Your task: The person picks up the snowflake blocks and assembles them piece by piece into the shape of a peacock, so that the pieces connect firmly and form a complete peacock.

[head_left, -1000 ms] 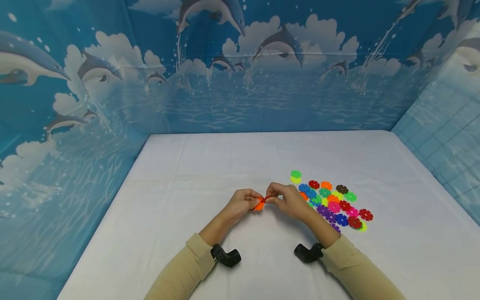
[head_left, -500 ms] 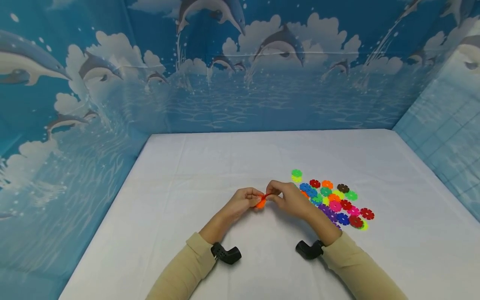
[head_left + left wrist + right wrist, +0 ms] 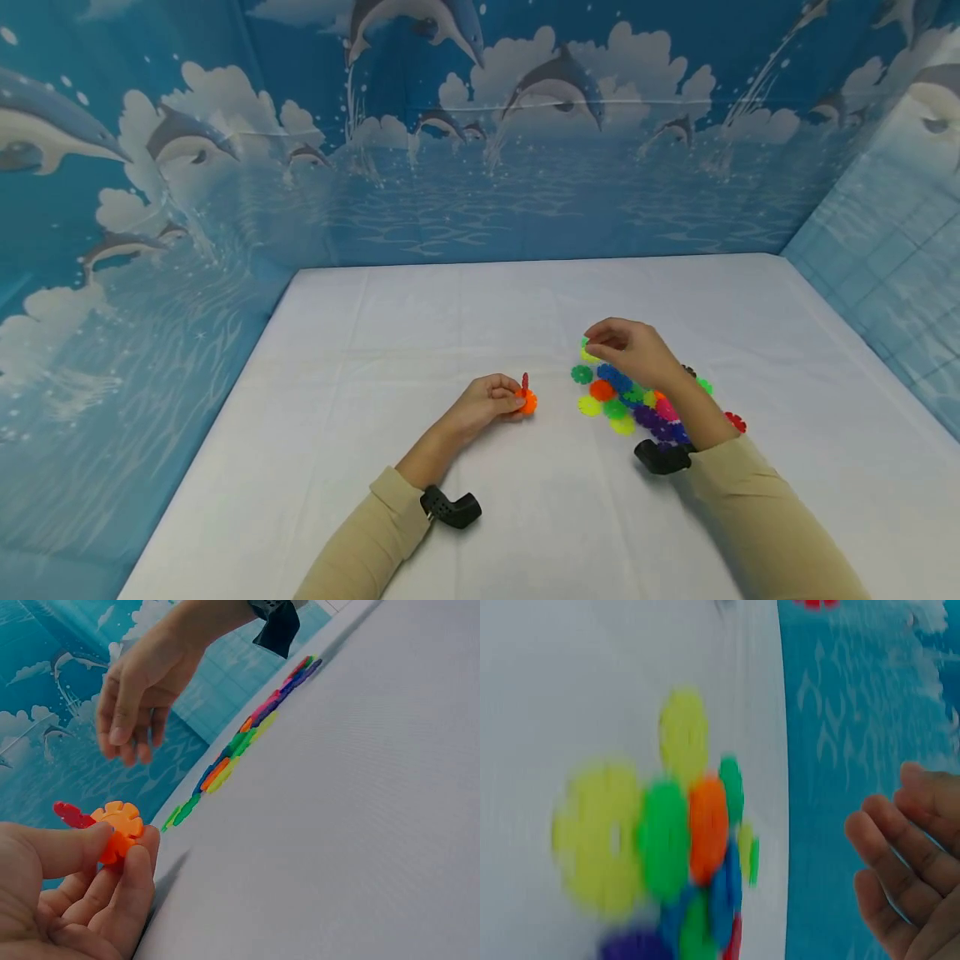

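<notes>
My left hand [image 3: 516, 402] rests on the white table and pinches an orange notched disc [image 3: 528, 403] between thumb and fingers. A red disc [image 3: 525, 382] stands slotted upright into it; the left wrist view shows the orange disc [image 3: 120, 825] and red disc [image 3: 69, 815] joined. My right hand [image 3: 600, 343] hovers over the far left end of a pile of coloured discs [image 3: 637, 404], fingers loosely curled and holding nothing. The right wrist view shows blurred discs [image 3: 675, 840] below the empty fingers [image 3: 900, 847].
The table is covered by a white cloth [image 3: 420, 333]. Blue dolphin-print walls [image 3: 480, 167] close it in at the back and both sides. A lone green disc [image 3: 581, 374] lies just left of the pile.
My right hand let go of the joined pieces and moved right and away to above the pile. The left hand keeps the orange and red discs, now joined. Some discs in the pile shifted.
</notes>
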`<state>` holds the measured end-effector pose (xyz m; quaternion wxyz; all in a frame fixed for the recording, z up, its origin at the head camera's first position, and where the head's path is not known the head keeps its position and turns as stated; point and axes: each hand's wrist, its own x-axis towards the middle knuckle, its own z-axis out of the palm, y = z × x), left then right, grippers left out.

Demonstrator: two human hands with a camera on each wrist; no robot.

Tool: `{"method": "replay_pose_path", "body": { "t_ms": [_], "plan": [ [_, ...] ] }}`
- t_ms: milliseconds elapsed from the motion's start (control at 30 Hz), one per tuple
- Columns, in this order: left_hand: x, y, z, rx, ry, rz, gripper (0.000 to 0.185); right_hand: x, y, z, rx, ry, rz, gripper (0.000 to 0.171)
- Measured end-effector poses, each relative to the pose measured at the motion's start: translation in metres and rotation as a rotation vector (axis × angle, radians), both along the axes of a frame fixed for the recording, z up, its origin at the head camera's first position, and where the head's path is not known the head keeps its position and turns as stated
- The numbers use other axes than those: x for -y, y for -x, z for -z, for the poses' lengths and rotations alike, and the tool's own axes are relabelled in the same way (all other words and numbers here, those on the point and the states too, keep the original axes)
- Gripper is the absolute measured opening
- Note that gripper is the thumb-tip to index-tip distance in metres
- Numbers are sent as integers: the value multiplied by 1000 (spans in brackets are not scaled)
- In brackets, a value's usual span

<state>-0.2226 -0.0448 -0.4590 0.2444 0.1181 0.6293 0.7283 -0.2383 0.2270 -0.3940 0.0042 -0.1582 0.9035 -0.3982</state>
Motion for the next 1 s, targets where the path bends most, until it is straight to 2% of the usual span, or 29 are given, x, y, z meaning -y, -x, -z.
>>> {"method": "replay_pose_path", "body": {
  "t_ms": [133,267,400,500,633,733,833,1000],
  "plan": [
    [1,-1,1,10,-20,-8,9,-33,-2,-3,49,-61,117,38],
    [2,-1,1,33,-30,-15,10,-60,-4,2,90,-109,212,42],
    [3,-2,2,33,-28,-12,10,-81,-8,10,107,-154,286,43],
    [4,-3,2,26,-21,-14,11,-91,-11,12,161,-214,325,44],
    [4,-4,0,31,-20,-23,15,-100,-12,14,292,-291,326,50],
    [4,-4,0,43,-22,-34,16,-103,-12,16,352,-306,314,54],
    [3,-4,1,42,-14,-48,18,-103,-12,19,347,-297,309,51],
    [1,-3,2,36,5,-71,21,-101,-12,20,306,-277,303,36]
  ]
}}
